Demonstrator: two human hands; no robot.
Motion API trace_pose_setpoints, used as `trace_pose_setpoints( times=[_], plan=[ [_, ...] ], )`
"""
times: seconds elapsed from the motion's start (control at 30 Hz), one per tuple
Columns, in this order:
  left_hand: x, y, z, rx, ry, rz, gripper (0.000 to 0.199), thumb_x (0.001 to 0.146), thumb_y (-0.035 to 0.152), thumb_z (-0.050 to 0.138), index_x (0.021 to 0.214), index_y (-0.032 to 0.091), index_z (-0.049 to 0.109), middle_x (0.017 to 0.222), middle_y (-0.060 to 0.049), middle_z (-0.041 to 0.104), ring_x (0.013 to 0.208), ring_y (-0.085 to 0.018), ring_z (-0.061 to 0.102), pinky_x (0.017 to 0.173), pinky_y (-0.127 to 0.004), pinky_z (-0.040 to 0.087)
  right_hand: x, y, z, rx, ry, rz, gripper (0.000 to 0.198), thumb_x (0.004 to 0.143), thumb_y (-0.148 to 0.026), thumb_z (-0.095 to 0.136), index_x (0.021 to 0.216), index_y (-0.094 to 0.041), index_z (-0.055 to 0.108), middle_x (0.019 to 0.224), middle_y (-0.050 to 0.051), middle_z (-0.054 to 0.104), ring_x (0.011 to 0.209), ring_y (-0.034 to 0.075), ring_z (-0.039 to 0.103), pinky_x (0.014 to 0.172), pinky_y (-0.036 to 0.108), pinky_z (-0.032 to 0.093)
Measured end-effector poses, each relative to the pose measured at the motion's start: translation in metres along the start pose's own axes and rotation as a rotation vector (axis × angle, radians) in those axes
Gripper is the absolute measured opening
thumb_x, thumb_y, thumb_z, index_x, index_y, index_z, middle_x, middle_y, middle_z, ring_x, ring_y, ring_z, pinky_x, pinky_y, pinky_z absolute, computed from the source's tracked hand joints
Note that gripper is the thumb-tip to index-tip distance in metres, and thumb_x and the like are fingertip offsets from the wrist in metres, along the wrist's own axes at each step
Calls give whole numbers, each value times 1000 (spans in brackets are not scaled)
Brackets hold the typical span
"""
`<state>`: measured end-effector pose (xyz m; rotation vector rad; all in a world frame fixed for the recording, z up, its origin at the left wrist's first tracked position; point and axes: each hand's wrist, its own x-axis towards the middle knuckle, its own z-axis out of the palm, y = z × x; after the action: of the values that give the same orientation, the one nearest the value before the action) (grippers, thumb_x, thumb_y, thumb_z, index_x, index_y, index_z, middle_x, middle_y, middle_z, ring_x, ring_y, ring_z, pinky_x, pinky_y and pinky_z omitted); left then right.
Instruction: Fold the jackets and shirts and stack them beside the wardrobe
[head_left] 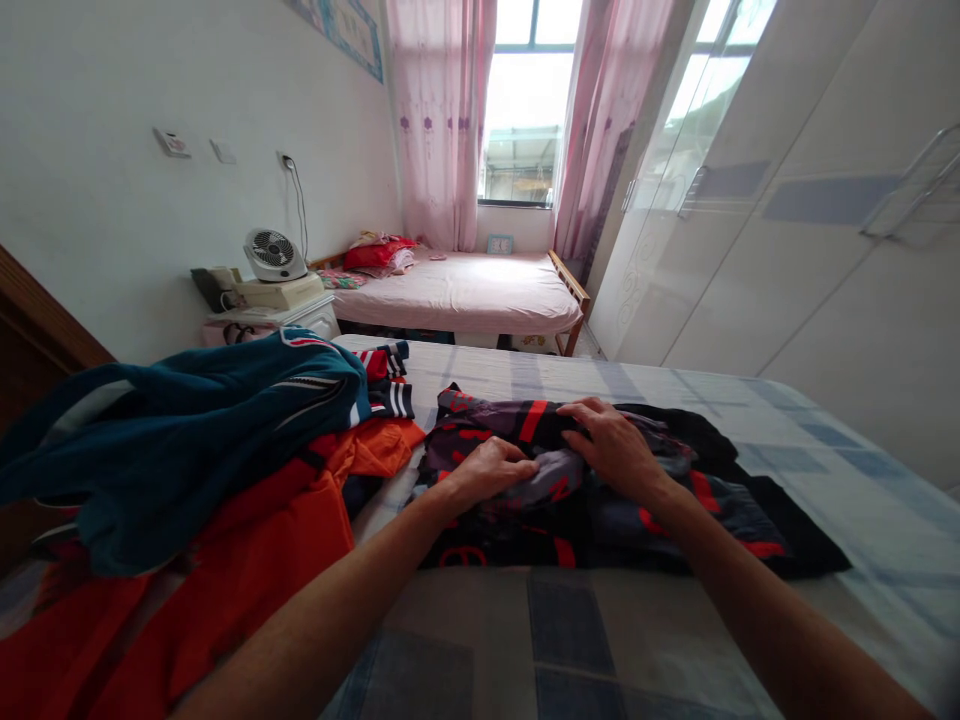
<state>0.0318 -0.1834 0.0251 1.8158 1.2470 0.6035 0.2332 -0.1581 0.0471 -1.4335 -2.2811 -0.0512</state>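
Dark garment [611, 515] lies on the checked sheet [480, 620] of the near bed, in front of the person, slightly right of the centre of view. Cloth is black and grey with red marks; surface is rumpled in the middle. Exact type of garment: cannot tell.

Orientation: long axis runs left to right, across the person's front, with the right end tipping a little toward the person. The broad end is at left. At right it ends in two plain black strips, one farther and one nearer, both pointing right; the nearer reaches farther out.

Left hand [491, 472]: palm down on the left half of the garment, fingers bent and close together, tips at the edge of a raised grey fold. Whether cloth is pinched between thumb and fingers: cannot tell.

Right hand [616, 448]: on the garment just beyond the fold, fingers pointing left, partly bent; a gap shows between thumb and forefinger. Tips touch the cloth; no firm hold visible.

Left of the garment: a heap with a teal jacket [225, 430] over orange clothing [255, 560]; striped cuffs [394, 400] point toward the garment. Beyond: pink bed [480, 285], small fan [271, 252], white wardrobe [810, 270] at right.
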Motion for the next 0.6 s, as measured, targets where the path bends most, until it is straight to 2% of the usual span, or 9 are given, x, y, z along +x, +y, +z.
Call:
trace_pose_setpoints(
  times=[0.1, 0.2, 0.23, 0.27, 0.33, 0.4, 0.47, 0.6],
  plan=[
    [-12, 12, 3, -84, -30, 83, 26, 75, 33, 58, 85, 14, 71, 70, 0, 60, 60, -11, 50, 56, -22, 37, 4, 3, 1, -68, -25, 99, 28, 82, -28, 52, 103, -16, 66, 104, 11, 65, 97, 25, 58, 81, 33, 41],
    [-29, 22, 5, -227, -102, 238, 17, 70, 28, 66, 79, 15, 72, 91, -4, 64, 83, -15, 57, 76, -23, 42, 8, 6, 1, 78, -72, 230, 24, 82, -32, 48, 87, -18, 68, 83, 6, 67, 78, 20, 60, 69, 29, 40],
    [-33, 24, 6, -308, -132, 216, 15, 69, 28, 68, 76, 16, 72, 93, -5, 64, 87, -16, 58, 79, -24, 42, 9, 7, 1, 164, -74, 253, 25, 82, -34, 47, 82, -18, 67, 75, 4, 66, 72, 18, 58, 66, 27, 39],
    [-35, 26, 7, -433, -147, 131, 15, 69, 29, 69, 74, 15, 71, 91, -5, 65, 86, -17, 59, 79, -25, 43, 10, 7, 0, 255, -70, 267, 26, 82, -36, 47, 77, -18, 66, 69, 2, 63, 67, 16, 56, 63, 26, 37],
    [-34, 26, 9, -745, -127, -140, 19, 72, 32, 68, 76, 14, 67, 82, -5, 66, 78, -15, 61, 74, -25, 46, 11, 9, 0, 418, -45, 291, 30, 80, -41, 46, 67, -18, 61, 59, -1, 54, 59, 13, 49, 58, 25, 34],
    [-28, 27, 12, -1013, -84, -312, 18, 77, 31, 63, 78, 13, 63, 78, -6, 66, 74, -14, 63, 70, -25, 47, 11, 10, 1, 556, -12, 325, 33, 78, -45, 48, 61, -18, 54, 54, -3, 46, 55, 12, 42, 54, 25, 31],
    [-19, 28, 16, -1127, -93, -331, 15, 81, 26, 57, 80, 12, 62, 80, -8, 67, 74, -14, 63, 69, -24, 48, 12, 10, 3, 685, 16, 348, 33, 77, -47, 50, 60, -19, 51, 54, -4, 42, 54, 11, 38, 54, 24, 31],
    [-1, 31, 29, -1190, -76, -314, 17, 82, 28, 56, 79, 13, 62, 76, -7, 67, 64, -11, 61, 60, -22, 46, 10, 5, 6, 905, 21, 377, 32, 75, -50, 54, 65, -19, 53, 55, -5, 45, 53, 10, 37, 53, 24, 33]
  ],
)
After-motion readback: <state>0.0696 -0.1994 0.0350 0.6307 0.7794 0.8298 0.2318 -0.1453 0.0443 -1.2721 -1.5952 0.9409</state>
